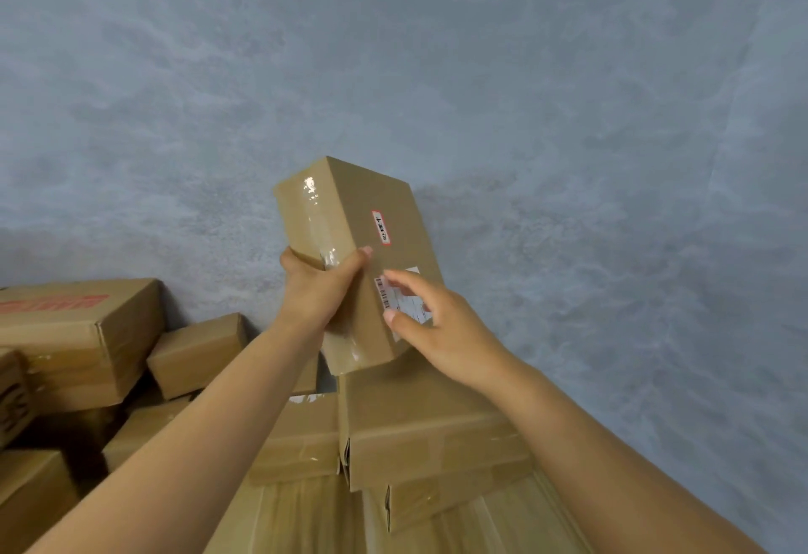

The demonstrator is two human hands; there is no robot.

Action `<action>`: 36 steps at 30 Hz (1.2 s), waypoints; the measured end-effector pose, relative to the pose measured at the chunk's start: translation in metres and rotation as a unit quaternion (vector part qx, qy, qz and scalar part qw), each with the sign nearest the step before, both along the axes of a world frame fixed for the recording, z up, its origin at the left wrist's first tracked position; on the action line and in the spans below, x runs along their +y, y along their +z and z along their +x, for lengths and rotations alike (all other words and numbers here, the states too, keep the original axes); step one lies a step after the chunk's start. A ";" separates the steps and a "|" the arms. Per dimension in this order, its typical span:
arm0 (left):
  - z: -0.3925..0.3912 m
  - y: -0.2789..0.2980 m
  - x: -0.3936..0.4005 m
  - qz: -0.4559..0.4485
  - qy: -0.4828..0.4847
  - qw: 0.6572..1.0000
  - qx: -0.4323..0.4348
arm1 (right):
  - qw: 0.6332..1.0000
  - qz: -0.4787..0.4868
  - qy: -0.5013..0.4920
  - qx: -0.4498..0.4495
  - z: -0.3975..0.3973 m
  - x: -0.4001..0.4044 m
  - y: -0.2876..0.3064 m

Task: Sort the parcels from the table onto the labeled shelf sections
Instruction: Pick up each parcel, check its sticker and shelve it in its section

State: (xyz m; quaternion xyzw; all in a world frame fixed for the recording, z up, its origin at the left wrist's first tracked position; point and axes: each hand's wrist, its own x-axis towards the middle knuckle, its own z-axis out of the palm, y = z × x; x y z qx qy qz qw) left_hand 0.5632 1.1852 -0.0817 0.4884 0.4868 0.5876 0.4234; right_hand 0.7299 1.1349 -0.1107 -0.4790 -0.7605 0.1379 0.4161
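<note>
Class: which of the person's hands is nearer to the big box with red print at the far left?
Left. The left hand grips the raised parcel on the side facing the red-printed box; the right hand lies beyond it, fingers spread at the parcel's labelled face.

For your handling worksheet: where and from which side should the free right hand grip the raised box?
Grip the lower right edge of the box, coming from the right, opposite the left hand. The box is tilted and held on one side only; the right hand hovers open by the white label, so a facing grip would likely steady it.
</note>
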 end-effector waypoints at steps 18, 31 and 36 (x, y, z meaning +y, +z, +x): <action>-0.063 0.017 -0.029 -0.026 -0.188 0.982 0.013 | 0.875 -0.275 0.000 0.399 0.068 0.001 -0.001; -0.027 -0.006 -0.011 -0.017 -0.085 0.970 -0.226 | 0.826 -0.184 -0.044 0.531 0.001 0.008 -0.007; -0.006 -0.009 -0.018 -0.024 -0.055 0.972 -0.227 | 0.811 -0.249 -0.008 0.529 -0.020 0.003 -0.013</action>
